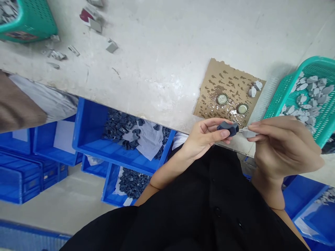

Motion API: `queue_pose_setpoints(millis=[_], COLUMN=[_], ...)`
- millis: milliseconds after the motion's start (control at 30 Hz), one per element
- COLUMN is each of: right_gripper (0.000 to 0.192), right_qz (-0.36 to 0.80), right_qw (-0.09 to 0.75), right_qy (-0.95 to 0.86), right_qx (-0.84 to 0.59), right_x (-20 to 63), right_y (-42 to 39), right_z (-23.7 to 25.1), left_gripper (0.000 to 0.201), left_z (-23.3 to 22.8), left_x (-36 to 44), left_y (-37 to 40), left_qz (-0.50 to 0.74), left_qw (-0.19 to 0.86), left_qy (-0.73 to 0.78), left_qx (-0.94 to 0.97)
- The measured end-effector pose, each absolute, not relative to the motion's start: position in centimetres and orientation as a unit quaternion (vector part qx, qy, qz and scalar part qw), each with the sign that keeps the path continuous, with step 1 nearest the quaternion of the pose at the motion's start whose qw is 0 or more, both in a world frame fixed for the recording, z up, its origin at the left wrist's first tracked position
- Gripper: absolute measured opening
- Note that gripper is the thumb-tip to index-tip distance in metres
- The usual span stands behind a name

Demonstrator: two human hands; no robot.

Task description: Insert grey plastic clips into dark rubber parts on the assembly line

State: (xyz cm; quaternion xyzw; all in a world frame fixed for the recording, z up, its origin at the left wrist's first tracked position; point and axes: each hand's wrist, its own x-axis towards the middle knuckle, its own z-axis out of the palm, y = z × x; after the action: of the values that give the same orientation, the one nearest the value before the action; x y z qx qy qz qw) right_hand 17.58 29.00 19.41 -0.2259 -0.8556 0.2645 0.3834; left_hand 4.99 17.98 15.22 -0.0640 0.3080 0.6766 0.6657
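Between the thumb and fingers of my left hand (202,137) is a dark grey plastic part (227,128) with a curved outline. My right hand (284,143) pinches a light grey plastic piece (248,132), its narrow end pointing at the dark part. The two ends are very close; whether they touch I cannot tell. Just beyond my hands lies a brown cardboard sheet (209,91) spotted with wet drops. On it sit two bottle caps, one a round cap (222,99) and the other a matching cap (242,108), plus two light grey pieces (255,89).
A green basket (278,94) of light grey pieces stands at the right. Another green basket (39,21) is at the far left, near scattered grey parts (112,46). Below the table edge, a blue bin (104,146) holds dark parts. A person's brown sleeve (21,104) shows at left.
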Motion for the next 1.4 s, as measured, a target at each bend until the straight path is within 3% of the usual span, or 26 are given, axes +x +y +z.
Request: queue_pose_setpoints(millis=[167,333,500,733,900,1000,1233,1400], right_gripper=[0.058,0.054,0.049,0.044,0.039,0.039,0.050,0.066], right_qz=[0.277,0.274,0.264,0.235,0.229,0.230,0.256,0.271], right_qw=[0.380,0.375,0.370,0.408,0.407,0.409,0.404,0.397], right_qy=[-0.855,-0.861,-0.867,-0.870,-0.871,-0.870,-0.864,-0.846], right_qx=[-0.220,-0.205,-0.206,-0.145,-0.155,-0.151,-0.158,-0.232], right_x=[17.6,17.6,17.6,17.8,18.1,18.2,18.4,21.1], right_y=[29.0,29.0,28.7,28.8,28.6,28.5,29.1,31.5], right_z=[19.5,19.6,19.7,19.2,19.0,18.9,18.5,18.5], left_gripper=[0.036,0.041,0.033,0.041,0.024,0.028,0.029,0.041], left_z=[15.2,15.2,15.4,15.8,16.2,16.5,15.6,15.7], left_x=[5.1,5.1,5.1,5.2,5.0,4.5,3.9,2.8], left_y=[17.8,17.7,17.5,16.9,16.9,16.9,17.9,19.5], left_qz=[0.677,0.674,0.692,0.684,0.689,0.668,0.653,0.646], left_qw=[0.670,0.662,0.632,0.616,0.615,0.619,0.617,0.577], left_qy=[0.303,0.325,0.350,0.386,0.378,0.406,0.424,0.482], left_qx=[-0.050,-0.037,0.005,0.055,0.069,0.073,0.114,0.130])
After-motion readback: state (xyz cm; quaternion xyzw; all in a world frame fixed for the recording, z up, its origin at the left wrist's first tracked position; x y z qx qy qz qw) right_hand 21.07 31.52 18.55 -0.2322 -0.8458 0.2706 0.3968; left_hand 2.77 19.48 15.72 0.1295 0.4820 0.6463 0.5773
